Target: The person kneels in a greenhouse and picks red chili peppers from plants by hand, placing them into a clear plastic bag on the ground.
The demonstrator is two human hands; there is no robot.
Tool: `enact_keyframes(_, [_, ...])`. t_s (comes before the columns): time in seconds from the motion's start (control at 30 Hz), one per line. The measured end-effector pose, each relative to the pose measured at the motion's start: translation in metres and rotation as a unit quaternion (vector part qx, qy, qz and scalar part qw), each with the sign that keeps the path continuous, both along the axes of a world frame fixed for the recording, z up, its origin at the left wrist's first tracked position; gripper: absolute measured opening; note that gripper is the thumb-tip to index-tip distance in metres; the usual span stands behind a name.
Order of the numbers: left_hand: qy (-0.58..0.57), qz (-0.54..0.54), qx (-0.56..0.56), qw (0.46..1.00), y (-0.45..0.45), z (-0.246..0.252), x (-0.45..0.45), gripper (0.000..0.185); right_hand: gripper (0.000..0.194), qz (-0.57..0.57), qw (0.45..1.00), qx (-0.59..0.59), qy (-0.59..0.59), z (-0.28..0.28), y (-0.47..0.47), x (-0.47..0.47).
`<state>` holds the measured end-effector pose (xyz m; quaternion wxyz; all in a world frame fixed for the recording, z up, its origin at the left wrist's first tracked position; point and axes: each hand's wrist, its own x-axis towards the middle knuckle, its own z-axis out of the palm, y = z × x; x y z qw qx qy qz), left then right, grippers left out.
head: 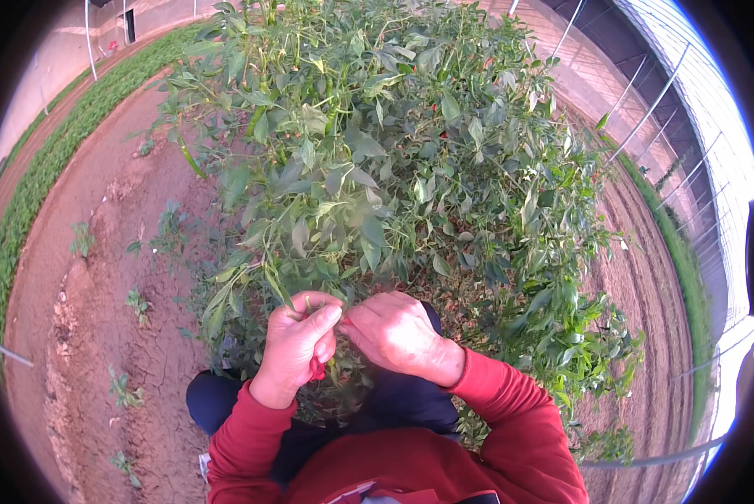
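Observation:
My left hand (301, 343) is curled around something red (317, 370), which looks like red chili peppers and sticks out below the fingers. Its thumb and forefinger also pinch close to a thin green stem. Right beside it, my right hand (399, 331) has its fingertips closed on a small red piece, probably a chili pepper (344, 321), mostly hidden by the fingers. Both hands are at the near edge of a dense chili pepper plant (364, 170). Long green chili peppers (191, 157) hang on its left side, and a few red ones show among the leaves.
My dark-trousered knees (216, 400) are bent beneath my arms. Small seedlings (125, 387) grow in the bare soil (87, 353) at left. A green crop row (30, 208) curves beyond. Metal poles (651, 104) and translucent greenhouse sheeting (723, 126) rise at right.

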<state>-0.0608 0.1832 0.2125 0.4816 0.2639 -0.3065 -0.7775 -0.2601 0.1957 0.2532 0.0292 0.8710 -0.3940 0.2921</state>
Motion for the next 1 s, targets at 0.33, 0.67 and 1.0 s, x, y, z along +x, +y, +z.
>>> enact_keyframes(0.33, [-0.002, 0.013, 0.022, 1.0, 0.0, -0.037, 0.026, 0.014, 0.012, -0.045, 0.998, -0.017, -0.033, -0.049, 0.009, 0.03])
enact_keyframes(0.67, [-0.039, 0.101, -0.014, 0.994, 0.003, -0.034, 0.044, 0.027, 0.027, -0.053, 0.972, 0.084, -0.214, -0.08, 0.019, -0.002])
enact_keyframes(1.0, [0.035, 0.161, 0.046, 0.985, 0.005, -0.02, 0.09, 0.033, 0.019, -0.166, 0.915, 0.263, -0.255, -0.135, -0.001, -0.06])
